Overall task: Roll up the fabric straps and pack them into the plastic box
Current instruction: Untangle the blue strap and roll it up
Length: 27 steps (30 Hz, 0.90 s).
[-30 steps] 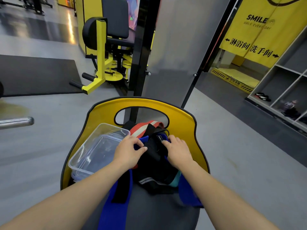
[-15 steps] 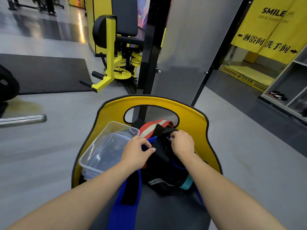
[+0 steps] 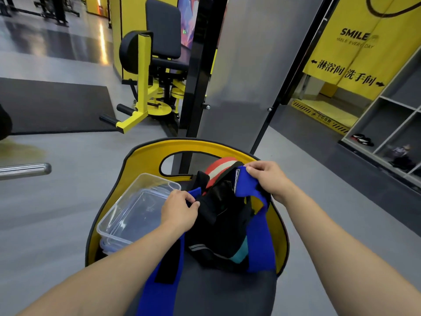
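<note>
1. The blue strap (image 3: 259,233) lies on the gym seat (image 3: 227,290), draped around a black pile of straps (image 3: 221,224); its long axis runs near to far
2. The right hand (image 3: 268,179) pinches its far end, lifted over the pile
3. The left hand (image 3: 180,208) grips blue and black fabric at the pile's left edge
4. The clear plastic box (image 3: 127,215) sits just left, nearest the left hand

Clear glossy plastic box (image 3: 136,210); matt cloth straps (image 3: 257,236).
</note>
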Available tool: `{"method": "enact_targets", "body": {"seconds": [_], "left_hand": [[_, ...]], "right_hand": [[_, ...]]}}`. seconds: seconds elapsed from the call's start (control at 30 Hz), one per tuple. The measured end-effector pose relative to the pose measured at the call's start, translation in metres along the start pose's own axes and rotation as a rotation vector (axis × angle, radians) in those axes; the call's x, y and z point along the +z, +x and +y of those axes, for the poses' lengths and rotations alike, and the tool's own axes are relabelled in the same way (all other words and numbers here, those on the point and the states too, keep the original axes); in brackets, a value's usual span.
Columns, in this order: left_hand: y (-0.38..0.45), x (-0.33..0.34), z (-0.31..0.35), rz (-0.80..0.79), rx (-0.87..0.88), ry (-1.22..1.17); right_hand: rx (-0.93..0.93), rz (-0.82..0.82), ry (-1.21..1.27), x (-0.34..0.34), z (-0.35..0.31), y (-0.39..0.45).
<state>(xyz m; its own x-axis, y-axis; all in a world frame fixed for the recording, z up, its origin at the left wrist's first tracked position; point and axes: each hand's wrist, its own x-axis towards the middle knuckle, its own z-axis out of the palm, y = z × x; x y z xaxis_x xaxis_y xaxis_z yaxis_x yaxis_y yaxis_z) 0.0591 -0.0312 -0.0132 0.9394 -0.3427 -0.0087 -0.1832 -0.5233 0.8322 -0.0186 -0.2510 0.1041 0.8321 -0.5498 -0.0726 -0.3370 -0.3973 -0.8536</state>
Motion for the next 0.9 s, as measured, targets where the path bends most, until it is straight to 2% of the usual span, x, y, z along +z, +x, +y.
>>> {"method": "enact_targets", "body": {"seconds": [0.13, 0.33, 0.53, 0.63, 0.7, 0.8, 0.9], "left_hand": [[-0.001, 0.003, 0.004, 0.043, -0.022, 0.026], [-0.003, 0.006, 0.002, 0.041, -0.002, 0.049], [-0.011, 0.004, -0.001, 0.027, 0.119, 0.046], [-0.015, 0.008, 0.000, 0.007, 0.185, 0.063], [-0.016, 0.011, 0.000, 0.008, 0.238, 0.106], [-0.015, 0.017, 0.000, -0.012, 0.307, 0.273], [-0.011, 0.022, -0.004, -0.076, 0.325, 0.440]], "right_hand": [[-0.016, -0.016, 0.145, -0.011, 0.008, -0.008], [0.070, -0.017, -0.391, 0.001, 0.066, -0.008], [0.108, 0.032, -0.539, 0.033, 0.083, -0.015], [0.050, 0.138, -0.742, 0.051, 0.072, -0.009], [0.057, 0.150, -0.861, 0.063, 0.065, -0.003], [0.092, 0.104, -0.822, 0.071, 0.060, 0.004], [0.089, 0.100, -0.621, 0.058, 0.055, 0.004]]}}
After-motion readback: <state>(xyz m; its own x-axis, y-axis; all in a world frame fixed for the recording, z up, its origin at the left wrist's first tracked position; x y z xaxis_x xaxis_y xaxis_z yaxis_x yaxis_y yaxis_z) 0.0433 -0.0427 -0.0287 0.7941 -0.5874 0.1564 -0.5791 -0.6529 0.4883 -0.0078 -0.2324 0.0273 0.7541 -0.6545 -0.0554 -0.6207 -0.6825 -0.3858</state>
